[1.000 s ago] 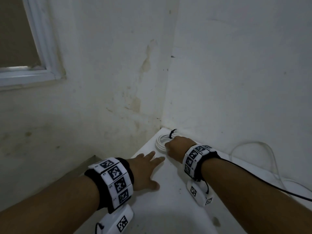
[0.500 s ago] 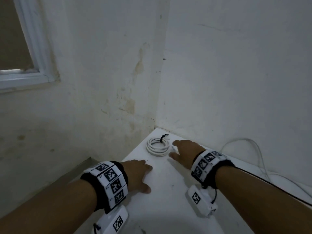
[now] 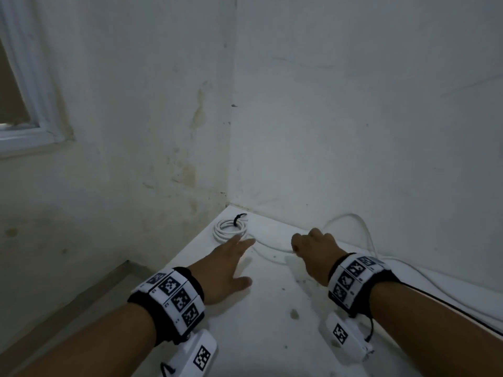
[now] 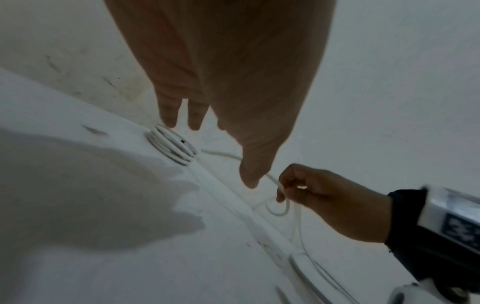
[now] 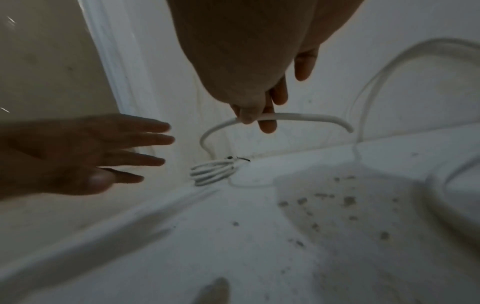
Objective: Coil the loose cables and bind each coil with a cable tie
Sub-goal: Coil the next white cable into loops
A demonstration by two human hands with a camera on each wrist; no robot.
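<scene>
A: Pinching the loose cable (image 5: 298,118) between thumb and fingers, that's the right hand (image 3: 313,253), fingers curled round it. Seen clearly in the right wrist view, also in the left wrist view (image 4: 311,195).

B: Left hand (image 3: 226,268)?

A: Flat, fingers straight and spread, holding nothing. Fingertips point to 12 o'clock, toward the coil. Whether they touch it, can't tell.

B: Ok, big to small. Surroundings?

A: White walls (image 3: 353,118) meeting in a corner at 12 o'clock, stained on the left side. Window frame (image 3: 32,110) at 10 o'clock. White table (image 3: 266,322) filling 6 o'clock, with dark specks near the right wrist.

B: Cables?

A: Loose cable is white. It runs from the pinch across the table toward the coil at 11 o'clock of the right hand. A further white length loops up against the wall at 1 o'clock and trails off along the table edge at 3 o'clock; can't tell if it is the same cable. Finished coil (image 3: 230,227) lies flat in the table's far corner, at 12 o'clock of the left hand, several white turns stacked.

B: Tie?

A: Black cable tie (image 3: 236,219) wraps the coil on its far side, tail sticking up toward the corner. Smallest thing there.

B: Wrists?

A: Marker bands (image 3: 174,297) on both, white camera pods under them.
</scene>
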